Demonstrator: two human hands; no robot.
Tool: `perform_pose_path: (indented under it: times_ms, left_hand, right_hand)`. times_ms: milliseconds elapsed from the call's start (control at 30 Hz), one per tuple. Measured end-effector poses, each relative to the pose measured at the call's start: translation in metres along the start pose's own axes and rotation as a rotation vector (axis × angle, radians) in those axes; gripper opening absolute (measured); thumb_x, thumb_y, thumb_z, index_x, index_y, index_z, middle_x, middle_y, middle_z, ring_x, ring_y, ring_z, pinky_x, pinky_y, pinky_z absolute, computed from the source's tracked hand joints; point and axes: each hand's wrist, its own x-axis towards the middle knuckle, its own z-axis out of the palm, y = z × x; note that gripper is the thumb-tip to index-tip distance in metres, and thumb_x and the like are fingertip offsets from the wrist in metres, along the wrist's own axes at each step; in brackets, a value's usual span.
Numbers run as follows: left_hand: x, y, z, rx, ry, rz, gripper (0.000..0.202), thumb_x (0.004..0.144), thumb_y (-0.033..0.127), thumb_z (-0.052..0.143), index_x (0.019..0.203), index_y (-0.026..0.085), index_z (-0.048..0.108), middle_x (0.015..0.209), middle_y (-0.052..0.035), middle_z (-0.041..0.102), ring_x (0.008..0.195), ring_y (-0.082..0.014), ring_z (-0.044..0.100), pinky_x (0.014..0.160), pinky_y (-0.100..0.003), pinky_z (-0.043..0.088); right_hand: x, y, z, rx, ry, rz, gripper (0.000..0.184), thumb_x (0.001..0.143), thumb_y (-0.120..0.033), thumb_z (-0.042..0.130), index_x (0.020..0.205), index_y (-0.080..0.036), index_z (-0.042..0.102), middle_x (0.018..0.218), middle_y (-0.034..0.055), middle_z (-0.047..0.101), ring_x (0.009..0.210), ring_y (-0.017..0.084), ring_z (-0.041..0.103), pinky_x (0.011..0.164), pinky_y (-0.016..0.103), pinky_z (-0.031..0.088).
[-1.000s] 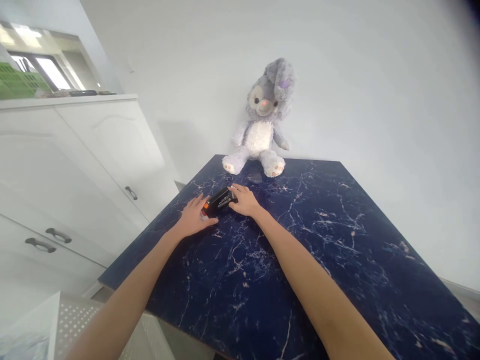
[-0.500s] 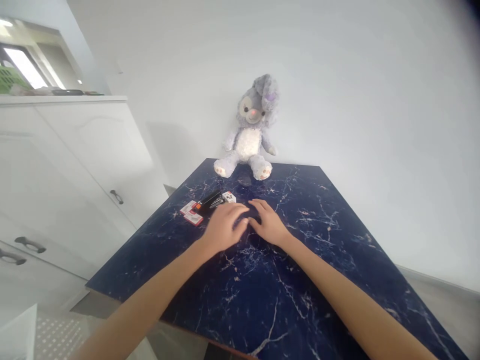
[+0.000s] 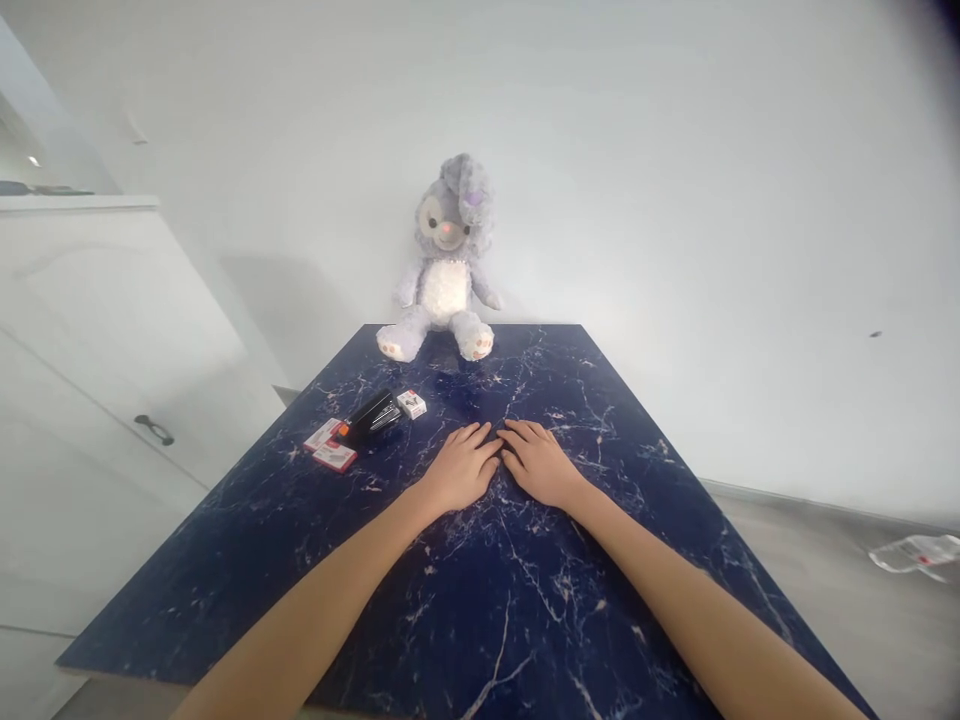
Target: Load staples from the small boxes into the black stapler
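My left hand (image 3: 463,468) lies palm down on the dark blue marbled table (image 3: 465,610), its fingers stretched out and holding nothing. Beside it my right hand (image 3: 541,463) rests flat as well, fingers spread, with the fingertips of both hands meeting or nearly so. To the left of my hands is a glossy black object (image 3: 375,415) with an orange end, whose kind I cannot make out. A small white box (image 3: 412,404) stands at its right end. Two flat red-and-white boxes (image 3: 334,457) lie at its left end, close together.
A grey plush rabbit (image 3: 446,265) sits at the table's far edge against the pale wall (image 3: 675,200). White cabinets (image 3: 97,380) with dark handles stand along the left. On the floor at the right lies a clear plastic item (image 3: 915,553).
My view has turned to the right, so the rabbit and boxes appear further left. Both hands have settled flatter on the table, and the left no longer overlaps the black object in view.
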Motion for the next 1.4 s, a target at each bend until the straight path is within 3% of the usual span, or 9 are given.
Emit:
perform_pose_path:
  times_ms: [400,500,600,767,833,967,1100,1233,1400]
  left_hand:
    - [0.001,0.003,0.001,-0.046,0.014,-0.004,0.046,0.103,0.039,0.037,0.142,0.024,0.055,0.155,-0.0115,0.046,0.146,-0.0311,0.039,0.118,-0.055,0.033]
    - [-0.003,0.003,-0.018,-0.027,0.162,0.03,0.044,0.103,0.037,0.036,0.14,0.028,0.057,0.155,-0.0086,0.046,0.143,-0.0284,0.042,0.12,-0.055,0.028]
    - [-0.016,-0.016,-0.044,0.027,0.379,0.006,0.037,0.1,0.037,0.042,0.129,0.03,0.064,0.15,-0.0057,0.052,0.139,-0.0292,0.045,0.121,-0.054,0.025]
    - [-0.062,-0.085,-0.076,0.093,0.654,-0.647,0.039,0.1,0.039,0.041,0.128,0.024,0.064,0.142,-0.013,0.054,0.136,-0.0347,0.044,0.115,-0.056,0.031]
    - [-0.081,-0.114,-0.083,0.115,0.577,-0.769,0.052,0.096,0.05,0.047,0.142,0.024,0.054,0.151,-0.0136,0.046,0.142,-0.037,0.037,0.116,-0.057,0.028]
    - [-0.099,-0.155,-0.088,0.055,0.177,-0.634,0.081,0.083,0.065,0.062,0.152,0.026,0.042,0.154,-0.0116,0.046,0.146,-0.0388,0.031,0.118,-0.055,0.027]
    - [-0.094,-0.168,-0.087,0.029,0.089,-0.557,0.063,0.085,0.061,0.062,0.138,0.028,0.059,0.138,-0.0067,0.064,0.138,-0.0362,0.044,0.114,-0.05,0.035]
    - [-0.081,-0.146,-0.083,-0.032,0.087,-0.397,0.055,0.085,0.055,0.063,0.131,0.025,0.064,0.135,-0.0056,0.066,0.133,-0.0347,0.05,0.112,-0.05,0.037]
    - [-0.046,-0.076,-0.065,-0.189,-0.038,-0.145,0.056,0.083,0.054,0.069,0.133,0.027,0.064,0.136,-0.0067,0.065,0.135,-0.0361,0.048,0.111,-0.052,0.036]
  right_hand:
    - [0.002,0.0,0.001,0.016,0.024,0.01,0.041,0.1,-0.032,0.044,0.136,-0.021,0.061,0.143,0.0118,0.057,0.134,0.03,0.047,0.111,0.052,0.04]
    - [0.002,0.001,0.002,0.01,0.017,0.013,0.041,0.1,-0.033,0.043,0.135,-0.02,0.061,0.143,0.0118,0.057,0.134,0.031,0.047,0.112,0.051,0.039]
    - [-0.001,0.0,-0.001,0.025,0.016,0.022,0.045,0.1,-0.035,0.042,0.14,-0.02,0.055,0.144,0.0118,0.056,0.134,0.031,0.047,0.114,0.05,0.039]
    - [0.016,-0.013,0.001,0.104,0.087,0.073,0.064,0.094,-0.039,0.052,0.153,-0.021,0.037,0.153,0.0122,0.044,0.139,0.031,0.042,0.116,0.049,0.036]
    - [0.044,-0.027,0.012,0.176,0.096,0.051,0.071,0.094,-0.04,0.052,0.157,-0.017,0.028,0.156,0.0141,0.04,0.143,0.03,0.037,0.118,0.047,0.034]
    - [0.12,-0.06,0.046,0.264,-0.039,-0.101,0.094,0.087,-0.044,0.062,0.161,-0.013,0.013,0.164,0.0177,0.025,0.145,0.036,0.031,0.115,0.053,0.033]
    - [0.161,-0.074,0.067,0.23,-0.104,-0.167,0.069,0.09,-0.042,0.06,0.152,-0.018,0.039,0.149,0.015,0.049,0.128,0.036,0.047,0.108,0.054,0.037]
    - [0.126,-0.059,0.051,0.253,-0.023,-0.26,0.056,0.091,-0.033,0.06,0.141,-0.011,0.049,0.132,0.0167,0.057,0.121,0.03,0.051,0.108,0.045,0.041]
    - [0.021,-0.027,-0.008,0.131,-0.021,-0.159,0.052,0.093,-0.037,0.058,0.14,-0.016,0.048,0.119,0.0151,0.056,0.111,0.031,0.054,0.1,0.047,0.047]
